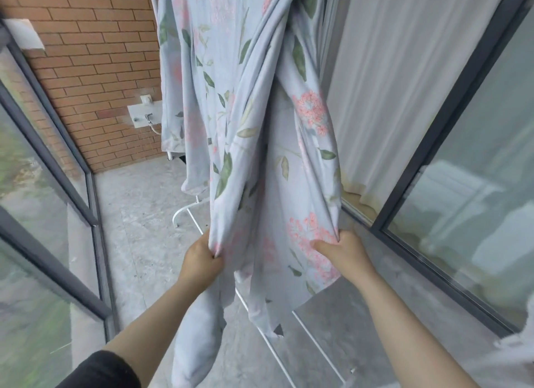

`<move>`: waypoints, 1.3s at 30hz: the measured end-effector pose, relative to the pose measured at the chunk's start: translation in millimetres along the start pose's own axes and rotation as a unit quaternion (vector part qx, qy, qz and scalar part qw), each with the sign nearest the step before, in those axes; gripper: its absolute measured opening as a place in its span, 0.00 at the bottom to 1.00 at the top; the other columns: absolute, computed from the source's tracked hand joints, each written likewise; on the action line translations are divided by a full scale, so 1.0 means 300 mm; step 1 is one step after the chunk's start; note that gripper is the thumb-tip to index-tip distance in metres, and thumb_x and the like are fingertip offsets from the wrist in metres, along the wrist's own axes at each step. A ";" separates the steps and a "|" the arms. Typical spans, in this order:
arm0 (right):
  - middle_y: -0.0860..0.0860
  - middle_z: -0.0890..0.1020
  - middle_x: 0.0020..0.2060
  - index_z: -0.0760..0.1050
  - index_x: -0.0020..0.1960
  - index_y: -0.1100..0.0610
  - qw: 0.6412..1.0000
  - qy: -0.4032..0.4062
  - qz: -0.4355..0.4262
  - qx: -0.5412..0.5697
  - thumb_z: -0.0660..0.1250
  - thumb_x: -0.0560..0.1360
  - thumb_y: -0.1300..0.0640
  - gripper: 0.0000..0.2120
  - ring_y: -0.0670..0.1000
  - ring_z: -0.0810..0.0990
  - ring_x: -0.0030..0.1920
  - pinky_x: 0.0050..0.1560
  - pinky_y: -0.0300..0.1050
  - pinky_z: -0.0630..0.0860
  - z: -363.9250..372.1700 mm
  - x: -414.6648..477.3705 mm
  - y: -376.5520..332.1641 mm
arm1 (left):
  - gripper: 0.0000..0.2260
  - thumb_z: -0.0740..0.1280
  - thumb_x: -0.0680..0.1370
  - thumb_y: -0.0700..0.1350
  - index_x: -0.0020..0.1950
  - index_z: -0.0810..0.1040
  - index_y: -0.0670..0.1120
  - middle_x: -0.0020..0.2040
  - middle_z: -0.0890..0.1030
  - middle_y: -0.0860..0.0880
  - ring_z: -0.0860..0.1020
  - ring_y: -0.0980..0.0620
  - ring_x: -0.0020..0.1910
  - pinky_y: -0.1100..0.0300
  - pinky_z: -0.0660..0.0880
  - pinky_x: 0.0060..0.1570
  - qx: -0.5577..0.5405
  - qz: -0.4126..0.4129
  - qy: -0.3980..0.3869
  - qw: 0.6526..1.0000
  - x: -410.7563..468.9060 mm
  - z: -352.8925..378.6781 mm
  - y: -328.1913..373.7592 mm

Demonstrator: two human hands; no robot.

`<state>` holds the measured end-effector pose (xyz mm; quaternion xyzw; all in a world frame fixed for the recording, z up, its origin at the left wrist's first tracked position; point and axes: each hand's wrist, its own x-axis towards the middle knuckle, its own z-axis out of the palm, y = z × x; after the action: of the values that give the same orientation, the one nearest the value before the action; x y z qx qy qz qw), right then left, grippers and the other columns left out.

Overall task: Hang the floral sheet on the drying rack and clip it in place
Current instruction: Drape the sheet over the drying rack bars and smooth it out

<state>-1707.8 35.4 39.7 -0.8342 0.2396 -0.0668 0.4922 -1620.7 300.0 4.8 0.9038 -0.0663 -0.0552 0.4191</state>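
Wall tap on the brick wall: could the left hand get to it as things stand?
Probably not: the left hand grips the floral sheet, and the tap sits well beyond it.

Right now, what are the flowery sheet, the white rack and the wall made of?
Floral sheet: soft woven cloth, probably cotton, matte; it folds and bunches where the left hand and right hand grip it. Drying rack: likely painted metal tube, smooth white, bent in a curve. Wall: red brick, rough, with mortar lines.

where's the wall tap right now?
Head view, left of centre: the tap sits on a white plate on the brick wall, just left of the hanging floral sheet.
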 end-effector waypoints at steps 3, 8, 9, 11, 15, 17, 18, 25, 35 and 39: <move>0.52 0.86 0.44 0.82 0.50 0.59 0.999 0.012 -0.010 0.047 0.71 0.73 0.56 0.09 0.52 0.84 0.46 0.52 0.57 0.80 0.038 -0.063 0.002 | 0.12 0.61 0.74 0.33 0.34 0.66 0.47 0.29 0.71 0.50 0.69 0.49 0.31 0.60 0.61 0.28 -0.017 -0.002 -0.003 1.000 -0.059 -0.011 -0.041; 0.50 0.84 0.41 0.79 0.48 0.59 0.992 0.087 -0.064 0.061 0.68 0.76 0.53 0.09 0.51 0.83 0.44 0.46 0.51 0.79 0.106 -0.189 -0.027 | 0.14 0.60 0.80 0.38 0.33 0.68 0.45 0.28 0.70 0.49 0.67 0.53 0.28 0.63 0.61 0.28 -0.060 0.010 0.031 0.998 -0.151 -0.040 -0.105; 0.52 0.84 0.41 0.79 0.47 0.60 0.991 0.102 -0.071 0.053 0.68 0.76 0.52 0.10 0.53 0.83 0.44 0.45 0.52 0.79 0.115 -0.208 -0.031 | 0.13 0.60 0.80 0.39 0.35 0.70 0.43 0.29 0.71 0.48 0.69 0.52 0.29 0.61 0.63 0.29 -0.059 0.011 0.029 0.998 -0.159 -0.042 -0.117; 0.55 0.84 0.40 0.78 0.46 0.63 0.990 0.113 -0.082 0.032 0.69 0.75 0.51 0.13 0.57 0.82 0.43 0.44 0.56 0.80 0.126 -0.236 -0.033 | 0.12 0.60 0.80 0.41 0.38 0.73 0.40 0.32 0.74 0.45 0.71 0.47 0.32 0.57 0.65 0.31 -0.054 0.009 0.016 0.998 -0.169 -0.037 -0.143; 0.59 0.83 0.39 0.77 0.45 0.65 0.987 0.122 -0.106 -0.015 0.69 0.74 0.52 0.14 0.60 0.81 0.42 0.41 0.58 0.79 0.110 -0.269 -0.045 | 0.12 0.62 0.79 0.40 0.39 0.74 0.35 0.35 0.77 0.37 0.74 0.41 0.36 0.55 0.65 0.35 -0.056 -0.005 0.008 0.998 -0.200 0.031 -0.170; 0.60 0.82 0.38 0.76 0.44 0.66 0.984 0.131 -0.122 -0.027 0.69 0.73 0.51 0.16 0.61 0.80 0.40 0.38 0.56 0.77 0.090 -0.282 -0.048 | 0.11 0.63 0.79 0.40 0.38 0.74 0.38 0.34 0.76 0.41 0.74 0.44 0.35 0.56 0.64 0.33 -0.058 -0.017 0.002 0.998 -0.238 0.081 -0.176; 0.60 0.81 0.37 0.75 0.43 0.66 0.982 0.132 -0.130 -0.027 0.68 0.72 0.51 0.17 0.62 0.79 0.39 0.36 0.55 0.76 0.079 -0.291 -0.049 | 0.10 0.63 0.79 0.41 0.38 0.74 0.39 0.34 0.76 0.42 0.73 0.44 0.35 0.57 0.64 0.32 -0.059 -0.023 0.000 0.998 -0.260 0.105 -0.181; 0.58 0.78 0.32 0.72 0.39 0.64 0.983 0.094 -0.158 -0.019 0.66 0.75 0.55 0.13 0.54 0.71 0.30 0.31 0.47 0.67 0.023 -0.277 -0.026 | 0.12 0.64 0.79 0.42 0.36 0.70 0.42 0.34 0.74 0.44 0.74 0.43 0.37 0.57 0.63 0.35 -0.037 -0.089 -0.007 0.995 -0.325 0.238 -0.184; 0.55 0.82 0.39 0.75 0.46 0.61 0.982 0.074 -0.167 0.038 0.66 0.75 0.56 0.07 0.55 0.79 0.40 0.39 0.50 0.76 0.077 -0.152 0.095 | 0.16 0.62 0.79 0.42 0.32 0.66 0.43 0.28 0.70 0.48 0.70 0.48 0.30 0.61 0.62 0.27 -0.075 -0.077 0.046 0.993 -0.277 0.395 -0.175; 0.50 0.84 0.45 0.77 0.51 0.57 0.980 0.073 -0.158 0.100 0.68 0.74 0.56 0.07 0.50 0.82 0.46 0.48 0.48 0.78 0.191 -0.055 0.168 | 0.17 0.61 0.80 0.41 0.31 0.65 0.46 0.28 0.69 0.50 0.68 0.50 0.29 0.64 0.60 0.26 -0.076 -0.052 0.044 0.995 -0.201 0.468 -0.243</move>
<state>-1719.2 68.2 -30.2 -0.8008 0.1315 -0.2279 0.5380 -1696.4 251.5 -138.6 0.8730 0.0039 -0.0423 0.4858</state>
